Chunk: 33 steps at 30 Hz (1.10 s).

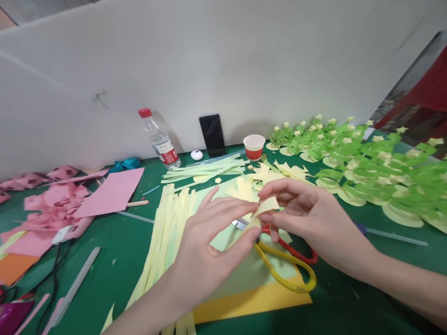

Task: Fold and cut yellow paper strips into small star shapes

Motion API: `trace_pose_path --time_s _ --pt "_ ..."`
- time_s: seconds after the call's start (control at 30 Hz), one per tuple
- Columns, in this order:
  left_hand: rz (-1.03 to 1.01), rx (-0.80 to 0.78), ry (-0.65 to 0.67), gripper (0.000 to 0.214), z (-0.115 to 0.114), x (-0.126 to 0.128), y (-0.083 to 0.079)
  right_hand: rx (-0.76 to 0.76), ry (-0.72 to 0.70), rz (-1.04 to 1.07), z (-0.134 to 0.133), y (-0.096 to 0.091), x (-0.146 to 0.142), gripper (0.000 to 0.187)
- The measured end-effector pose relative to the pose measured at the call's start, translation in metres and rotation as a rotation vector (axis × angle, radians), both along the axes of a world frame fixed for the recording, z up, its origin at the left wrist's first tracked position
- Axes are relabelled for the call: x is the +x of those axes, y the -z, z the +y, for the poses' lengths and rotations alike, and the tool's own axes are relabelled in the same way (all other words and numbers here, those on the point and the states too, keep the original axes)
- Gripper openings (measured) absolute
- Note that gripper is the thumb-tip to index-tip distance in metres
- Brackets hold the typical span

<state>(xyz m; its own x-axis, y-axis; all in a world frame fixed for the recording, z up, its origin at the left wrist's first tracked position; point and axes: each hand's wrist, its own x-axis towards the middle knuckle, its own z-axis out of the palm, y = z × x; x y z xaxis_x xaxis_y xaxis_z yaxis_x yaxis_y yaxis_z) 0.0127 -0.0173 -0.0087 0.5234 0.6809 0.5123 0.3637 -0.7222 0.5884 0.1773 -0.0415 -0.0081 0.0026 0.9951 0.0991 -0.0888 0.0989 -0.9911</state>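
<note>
Pale-yellow paper strip (269, 205), curved, pinched by left fingers (237, 213) and right fingers (281, 185); loop-handled scissors (266, 264) beneath.

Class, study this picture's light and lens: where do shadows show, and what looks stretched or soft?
Head view: soft shadows on the wall behind bottle and cup; head view: bottle leaning, probably lens distortion; head view: trees towards the right edge stretched and softer than the scissors.
</note>
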Motion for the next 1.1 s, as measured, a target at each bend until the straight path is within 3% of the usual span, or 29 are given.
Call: trace_pose_path --time_s 0.1,0.17,0.47,0.6,0.7,1.1 --pt "0.015 0.120 -0.045 0.012 0.000 0.001 0.002 -0.022 -0.024 0.027 0.000 0.003 -0.001 0.014" --pt "-0.019 0.086 -0.052 0.008 0.001 0.002 0.002 -0.028 -0.039 0.035 0.000 0.003 -0.002 0.016" --pt "-0.359 -0.593 0.047 0.014 0.013 0.001 0.001 0.055 0.017 -0.149 -0.002 -0.002 -0.002 0.013" --pt "-0.493 -0.847 0.095 0.013 0.012 0.003 0.004 0.058 -0.043 -0.311 -0.003 -0.003 -0.004 0.003" --pt "-0.541 -1.014 0.103 0.012 0.011 0.005 0.005 0.043 -0.064 -0.357 -0.005 -0.006 -0.007 0.006" --pt "-0.645 -1.232 0.072 0.020 0.007 0.013 0.007 0.048 -0.134 -0.393 -0.006 0.000 -0.009 0.012"
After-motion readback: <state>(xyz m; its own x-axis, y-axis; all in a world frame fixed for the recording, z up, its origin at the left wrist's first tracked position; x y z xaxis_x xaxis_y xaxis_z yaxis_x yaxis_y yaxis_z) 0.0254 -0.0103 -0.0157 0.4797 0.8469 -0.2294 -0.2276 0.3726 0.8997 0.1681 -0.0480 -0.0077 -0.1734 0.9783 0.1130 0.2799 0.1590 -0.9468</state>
